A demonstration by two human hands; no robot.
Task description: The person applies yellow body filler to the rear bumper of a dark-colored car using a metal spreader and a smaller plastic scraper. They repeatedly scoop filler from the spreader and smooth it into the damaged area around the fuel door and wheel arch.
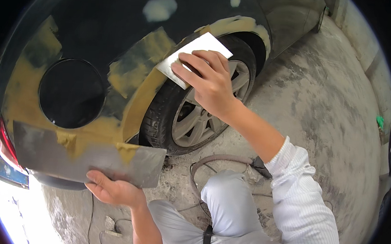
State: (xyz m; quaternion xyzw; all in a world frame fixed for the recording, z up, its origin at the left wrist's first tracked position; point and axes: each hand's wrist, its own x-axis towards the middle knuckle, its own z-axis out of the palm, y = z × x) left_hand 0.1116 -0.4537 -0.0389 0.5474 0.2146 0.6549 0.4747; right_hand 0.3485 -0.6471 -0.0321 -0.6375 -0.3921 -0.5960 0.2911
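Note:
My right hand (213, 85) grips a flat, shiny body filler spreader (205, 43), fingers bent over its face. Its edge lies along the car's wheel arch (138, 103), which is coated in yellowish filler. Lower left, my left hand (114, 191) supports a broad grey metal mixing plate (90, 159) from its near edge, with the thumb on top. Dabs of yellow body filler (66, 142) sit along the plate's far edge. Behind the plate, the dark car panel (89, 21) carries more filler patches around a round black fuel flap (72, 93).
Under the arch stands a wheel (200, 122) with a spoked rim. A grey hose (215, 158) curves over the stained concrete floor (313, 107) near my knee. Thin cables trail on the floor. At far left is a red tail light (6, 139); a wall (373, 66) runs along the right.

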